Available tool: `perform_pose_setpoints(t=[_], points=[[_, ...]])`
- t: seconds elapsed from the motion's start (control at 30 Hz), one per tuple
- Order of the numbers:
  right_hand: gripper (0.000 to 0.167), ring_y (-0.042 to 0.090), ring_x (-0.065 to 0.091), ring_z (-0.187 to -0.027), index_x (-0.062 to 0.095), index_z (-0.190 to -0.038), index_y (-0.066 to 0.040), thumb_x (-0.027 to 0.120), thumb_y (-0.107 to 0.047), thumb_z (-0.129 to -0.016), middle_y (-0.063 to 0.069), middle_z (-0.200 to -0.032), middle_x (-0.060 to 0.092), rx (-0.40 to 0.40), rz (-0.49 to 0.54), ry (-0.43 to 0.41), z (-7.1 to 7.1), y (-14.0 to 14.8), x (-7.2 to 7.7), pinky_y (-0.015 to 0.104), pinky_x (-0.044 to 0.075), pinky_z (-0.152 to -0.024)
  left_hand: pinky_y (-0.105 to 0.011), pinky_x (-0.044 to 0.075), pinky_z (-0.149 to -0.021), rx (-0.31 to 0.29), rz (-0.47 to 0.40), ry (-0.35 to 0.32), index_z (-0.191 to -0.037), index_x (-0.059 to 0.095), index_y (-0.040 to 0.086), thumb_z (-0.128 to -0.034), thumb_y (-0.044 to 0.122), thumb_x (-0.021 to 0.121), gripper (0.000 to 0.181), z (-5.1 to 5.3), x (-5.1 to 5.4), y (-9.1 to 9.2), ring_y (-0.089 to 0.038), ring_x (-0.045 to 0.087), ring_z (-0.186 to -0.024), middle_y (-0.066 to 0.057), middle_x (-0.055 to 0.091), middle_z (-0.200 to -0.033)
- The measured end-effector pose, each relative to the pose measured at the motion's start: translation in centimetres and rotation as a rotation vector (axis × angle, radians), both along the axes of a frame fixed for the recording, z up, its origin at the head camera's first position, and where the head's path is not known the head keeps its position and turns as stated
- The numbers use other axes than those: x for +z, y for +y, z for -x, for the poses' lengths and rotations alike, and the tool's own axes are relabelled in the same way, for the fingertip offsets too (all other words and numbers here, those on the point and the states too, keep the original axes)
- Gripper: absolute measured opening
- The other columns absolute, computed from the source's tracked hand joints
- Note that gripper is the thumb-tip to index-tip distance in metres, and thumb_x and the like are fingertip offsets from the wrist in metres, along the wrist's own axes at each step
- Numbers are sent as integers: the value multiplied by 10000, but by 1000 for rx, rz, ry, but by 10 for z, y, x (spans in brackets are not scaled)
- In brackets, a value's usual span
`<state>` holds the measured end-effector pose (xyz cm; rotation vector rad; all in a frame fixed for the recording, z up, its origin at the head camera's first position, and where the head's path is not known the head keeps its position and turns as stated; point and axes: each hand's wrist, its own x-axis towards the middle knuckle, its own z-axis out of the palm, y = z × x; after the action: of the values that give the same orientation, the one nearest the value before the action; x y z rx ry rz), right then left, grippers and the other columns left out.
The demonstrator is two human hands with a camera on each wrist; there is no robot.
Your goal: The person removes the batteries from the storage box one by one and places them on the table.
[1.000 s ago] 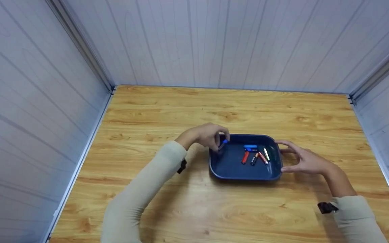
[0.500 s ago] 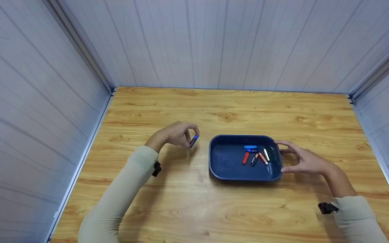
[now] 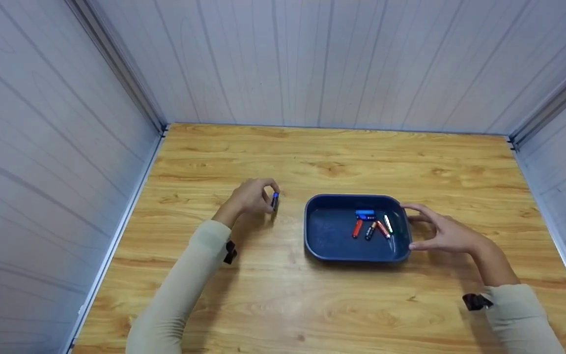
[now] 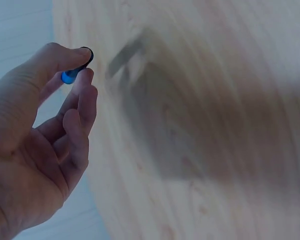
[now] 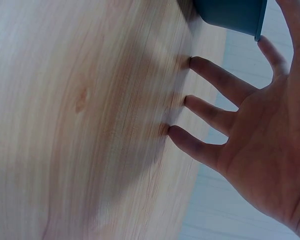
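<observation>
In the head view my left hand [image 3: 253, 196] pinches a blue and black battery [image 3: 274, 200] over the table, left of a dark blue tray [image 3: 332, 258]. The left wrist view shows the battery [image 4: 70, 76] between thumb and fingertips of the left hand [image 4: 45, 130]. My right hand [image 3: 450, 236] touches the tray's right end with spread fingers. Toward the tray's right side lie two blue batteries, a red one [image 3: 357, 228], a black one [image 3: 370, 231], a red and silver one [image 3: 383, 229] and a pale shiny one [image 3: 387, 223]. In the right wrist view, fingers of the right hand [image 5: 270, 125] rest on the table.
The wooden table [image 3: 293, 305] is bounded by a pale panel wall [image 3: 302, 64] at the back and by further panels at left and right. A dark band sits at each sleeve cuff.
My left hand has moved left out of the tray with the battery, now held more upright. The right hand and the tray have stayed in place.
</observation>
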<state>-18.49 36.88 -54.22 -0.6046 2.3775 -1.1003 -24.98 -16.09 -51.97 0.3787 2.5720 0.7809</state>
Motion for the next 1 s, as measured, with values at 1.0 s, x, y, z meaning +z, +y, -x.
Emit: perform_pose_setpoints(t=[1.0], points=[[977,605,475,-1582,365,-1745,-251,932,-245,-949,260,-1772,445,-6,7,12,0,0,1,922,296,-1196,-542,589,-1057,94,41,-23,-1420,704,139,-927,167,917,538,-7,-19,7,-229,789,-922,-41,865,-955]])
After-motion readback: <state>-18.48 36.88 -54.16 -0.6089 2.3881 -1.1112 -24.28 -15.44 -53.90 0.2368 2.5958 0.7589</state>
